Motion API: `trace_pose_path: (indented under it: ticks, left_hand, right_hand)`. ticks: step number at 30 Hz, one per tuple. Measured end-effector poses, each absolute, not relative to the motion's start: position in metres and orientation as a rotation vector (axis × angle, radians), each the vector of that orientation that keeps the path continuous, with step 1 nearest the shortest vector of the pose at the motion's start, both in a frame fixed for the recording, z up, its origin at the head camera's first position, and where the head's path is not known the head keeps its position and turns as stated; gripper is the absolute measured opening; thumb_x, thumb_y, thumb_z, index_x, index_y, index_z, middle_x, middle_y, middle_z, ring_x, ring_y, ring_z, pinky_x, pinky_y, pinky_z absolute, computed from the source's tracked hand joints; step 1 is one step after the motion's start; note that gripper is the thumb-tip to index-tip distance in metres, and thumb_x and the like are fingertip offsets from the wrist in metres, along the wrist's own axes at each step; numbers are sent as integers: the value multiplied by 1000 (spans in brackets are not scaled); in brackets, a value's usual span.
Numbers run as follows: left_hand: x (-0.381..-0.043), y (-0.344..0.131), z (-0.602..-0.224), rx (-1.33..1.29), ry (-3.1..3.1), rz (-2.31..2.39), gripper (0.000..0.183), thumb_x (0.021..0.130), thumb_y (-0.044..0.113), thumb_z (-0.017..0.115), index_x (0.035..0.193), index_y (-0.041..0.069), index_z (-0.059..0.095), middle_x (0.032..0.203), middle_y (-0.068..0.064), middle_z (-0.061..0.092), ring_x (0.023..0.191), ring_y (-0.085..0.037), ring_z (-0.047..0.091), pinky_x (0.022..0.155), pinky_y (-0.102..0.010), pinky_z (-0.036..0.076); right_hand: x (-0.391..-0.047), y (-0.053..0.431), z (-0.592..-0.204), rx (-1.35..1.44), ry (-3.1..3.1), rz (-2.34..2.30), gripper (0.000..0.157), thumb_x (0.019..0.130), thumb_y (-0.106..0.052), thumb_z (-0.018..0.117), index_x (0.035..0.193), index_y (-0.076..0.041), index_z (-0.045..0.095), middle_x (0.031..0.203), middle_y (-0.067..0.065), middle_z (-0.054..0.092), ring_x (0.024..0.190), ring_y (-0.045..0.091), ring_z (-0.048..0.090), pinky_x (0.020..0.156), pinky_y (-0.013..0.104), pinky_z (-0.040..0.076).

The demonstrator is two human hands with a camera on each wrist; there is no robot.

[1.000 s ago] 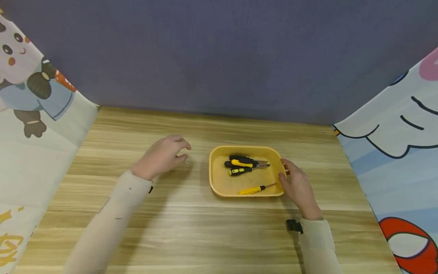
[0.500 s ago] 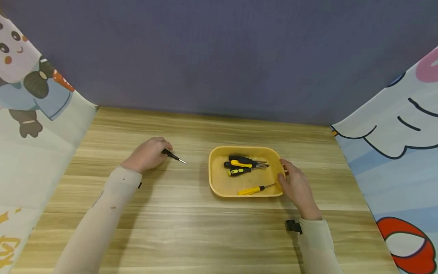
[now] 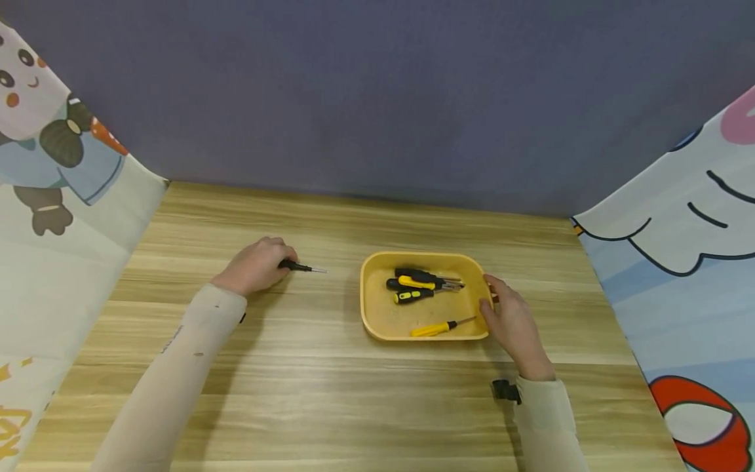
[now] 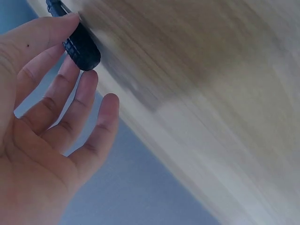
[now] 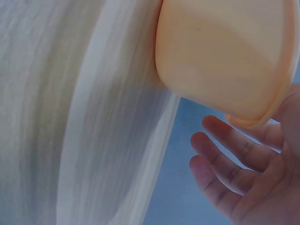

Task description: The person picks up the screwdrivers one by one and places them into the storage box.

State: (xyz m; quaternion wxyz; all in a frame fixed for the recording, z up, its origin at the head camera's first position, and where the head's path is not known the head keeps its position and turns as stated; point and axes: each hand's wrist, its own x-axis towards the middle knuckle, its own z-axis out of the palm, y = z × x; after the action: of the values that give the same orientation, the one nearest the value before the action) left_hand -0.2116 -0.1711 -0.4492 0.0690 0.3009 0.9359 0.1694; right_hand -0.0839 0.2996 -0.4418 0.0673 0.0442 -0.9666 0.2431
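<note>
My left hand [image 3: 256,265] pinches a black-handled screwdriver [image 3: 295,265] by its handle, left of the yellow plastic basket [image 3: 368,314]. The thin metal shaft points right, toward the basket. In the left wrist view, thumb and fingertips of the left hand [image 4: 61,108] hold the black handle [image 4: 84,49], with the other fingers loosely bent. My right hand [image 3: 519,321] grips the basket's right rim, thumb over the inner side. The right wrist view has this hand [image 5: 253,168] at the basket's rim [image 5: 276,98]. Inside the basket, several black and yellow screwdrivers [image 3: 415,282] lie bunched together.
A yellow screwdriver [image 3: 433,328] lies apart near the basket's front wall. Beneath everything is a wood-grain table [image 3: 354,406]. A dark grey panel [image 3: 377,98] stands along the back edge, and printed cartoon sheets [image 3: 696,262] flank both sides.
My left hand has drawn back to the left, bringing the black screwdriver's handle into sight. Since half a second ago its shaft has swung to lie more level. The right hand stays put.
</note>
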Motion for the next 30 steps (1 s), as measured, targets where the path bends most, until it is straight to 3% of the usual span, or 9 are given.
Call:
trace_pose_path:
  ticks: [14, 18, 30]
  left_hand:
    - [-207, -169, -440, 861, 2841, 520, 19, 88, 9, 77, 107, 5, 74, 101, -9, 67, 94, -29, 63, 81, -46, 53]
    - [-205, -163, -428, 853, 2866, 556, 17, 88, 12, 78, 104, 8, 74, 97, -6, 66, 87, -24, 62, 76, -43, 52]
    - [-184, -116, -376, 942, 2841, 608, 16, 87, 22, 76, 101, 14, 74, 96, 1, 67, 87, -20, 62, 74, -41, 52]
  right_hand:
    - [-84, 301, -444, 119, -2925, 749, 47, 97, -3, 60, 142, 6, 46, 124, 30, 60, 99, 42, 62, 78, 56, 52]
    - [-84, 301, -444, 123, -2920, 756, 47, 98, -2, 60, 142, 6, 46, 123, 30, 60, 99, 42, 62, 78, 57, 52]
    - [-84, 301, -443, 122, -2925, 765, 47, 98, -3, 59, 142, 6, 46, 123, 31, 60, 99, 43, 62, 78, 57, 52]
